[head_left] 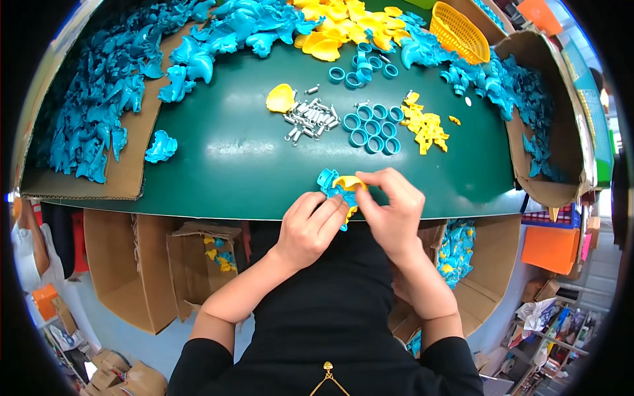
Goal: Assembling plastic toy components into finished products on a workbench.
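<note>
At the table's near edge, my left hand (pixel 312 223) is closed on a blue plastic part (pixel 327 179) with a ring-like end. My right hand (pixel 396 208) pinches a yellow curved plastic piece (pixel 350 183) against the top of it. A bit of yellow also shows below, between the hands. Beyond them lie a heap of small metal springs (pixel 310 117), a cluster of blue rings (pixel 374 129) and a pile of small yellow pieces (pixel 426 125). A yellow rounded shell (pixel 281 98) rests by the springs.
Blue moulded parts fill a cardboard box (pixel 149 142) at left and another box (pixel 525 158) at right. More blue parts (pixel 241 26) and yellow shells (pixel 343 26) are heaped along the back of the green table (pixel 224 158). A yellow basket (pixel 459 33) stands at back right. Open cartons (pixel 119 264) sit below.
</note>
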Demonstrator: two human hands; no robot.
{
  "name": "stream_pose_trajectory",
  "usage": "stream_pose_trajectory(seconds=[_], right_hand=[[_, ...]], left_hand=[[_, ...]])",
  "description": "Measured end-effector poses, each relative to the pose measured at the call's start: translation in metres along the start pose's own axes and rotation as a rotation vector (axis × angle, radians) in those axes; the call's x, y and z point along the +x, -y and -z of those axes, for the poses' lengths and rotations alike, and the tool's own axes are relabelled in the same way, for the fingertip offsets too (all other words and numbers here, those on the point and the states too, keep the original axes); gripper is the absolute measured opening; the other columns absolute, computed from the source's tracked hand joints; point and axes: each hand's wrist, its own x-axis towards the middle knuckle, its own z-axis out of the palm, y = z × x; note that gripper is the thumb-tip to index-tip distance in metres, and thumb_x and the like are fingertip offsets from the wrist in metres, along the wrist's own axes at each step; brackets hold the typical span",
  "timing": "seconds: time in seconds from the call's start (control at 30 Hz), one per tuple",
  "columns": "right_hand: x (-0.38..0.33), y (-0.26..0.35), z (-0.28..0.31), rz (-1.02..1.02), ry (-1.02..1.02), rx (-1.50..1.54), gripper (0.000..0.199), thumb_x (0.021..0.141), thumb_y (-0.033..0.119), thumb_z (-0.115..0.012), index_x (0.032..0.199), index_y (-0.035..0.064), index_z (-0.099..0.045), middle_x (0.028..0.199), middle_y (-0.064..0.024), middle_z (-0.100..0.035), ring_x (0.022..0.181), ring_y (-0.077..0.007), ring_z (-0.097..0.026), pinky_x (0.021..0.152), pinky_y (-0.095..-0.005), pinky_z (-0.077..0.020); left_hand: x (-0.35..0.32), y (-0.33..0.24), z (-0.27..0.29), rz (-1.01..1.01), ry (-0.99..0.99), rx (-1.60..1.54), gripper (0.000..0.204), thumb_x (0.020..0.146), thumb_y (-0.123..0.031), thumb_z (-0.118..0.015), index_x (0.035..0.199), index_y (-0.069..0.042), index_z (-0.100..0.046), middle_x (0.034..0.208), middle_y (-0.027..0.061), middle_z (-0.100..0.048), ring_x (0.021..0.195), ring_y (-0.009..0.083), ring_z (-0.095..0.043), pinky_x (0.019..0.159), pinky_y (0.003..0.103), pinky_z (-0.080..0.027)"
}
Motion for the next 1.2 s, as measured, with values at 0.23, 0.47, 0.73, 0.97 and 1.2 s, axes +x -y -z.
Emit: stream_pose_trajectory(seconds=[0.23,0.47,0.73,0.97,1.2], right_hand=[[-0.007,0.003,-0.008,-0.01,-0.048,-0.136,0.014,0.073,-0.005,-0.075,0.082,-0.0016,-0.065,0.076,-0.0116,-0.067,0.066,-0.0249,-0.068,0.058,-0.032,-0.0531],[-0.001,-0.002,-0.013,0.018,0.006,-0.153,0.015,0.075,0.004,-0.074,0.079,0.0065,-0.061,0.073,-0.0061,-0.061,0.058,-0.0264,-0.063,0.051,-0.0351,-0.0495],[0.007,-0.007,0.01,0.025,0.165,-0.138,0.014,0.077,0.001,-0.076,0.087,0.0013,-0.067,0.081,-0.0122,-0.067,0.066,-0.0311,-0.067,0.057,-0.037,-0.052],[-0.012,-0.018,0.012,0.032,0.093,0.076,0.02,0.085,-0.001,-0.071,0.105,-0.0017,-0.07,0.093,-0.0146,-0.071,0.077,-0.031,-0.07,0.065,-0.0359,-0.056],[0.004,-0.003,0.065,0.292,0.305,0.058,0.03,0.081,0.008,-0.077,0.109,0.0025,-0.071,0.096,-0.0109,-0.073,0.085,-0.0276,-0.071,0.071,-0.0353,-0.0575]], left_hand=[[0.002,0.003,-0.002,-0.041,-0.007,0.032,0.027,0.071,-0.004,-0.072,0.097,0.001,-0.069,0.099,0.0113,-0.067,0.085,0.0252,-0.061,0.072,0.036,-0.055],[0.003,0.004,-0.002,-0.003,0.018,0.012,0.025,0.071,-0.003,-0.072,0.095,0.002,-0.069,0.098,0.0118,-0.067,0.085,0.0253,-0.061,0.072,0.036,-0.055],[0.008,0.006,-0.005,-0.088,0.025,0.051,0.025,0.072,-0.005,-0.072,0.096,0.003,-0.069,0.099,0.0123,-0.067,0.084,0.0262,-0.06,0.072,0.036,-0.055],[0.001,0.002,-0.012,-0.059,-0.146,-0.108,0.046,0.072,-0.015,-0.083,0.112,-0.002,-0.062,0.117,0.0139,-0.056,0.087,0.0292,-0.061,0.076,0.037,-0.054],[0.005,0.004,0.013,1.192,0.657,-2.16,0.088,0.098,-0.072,-0.015,0.137,0.001,-0.045,0.112,0.0204,-0.064,0.082,0.028,-0.066,0.069,0.034,-0.053]])
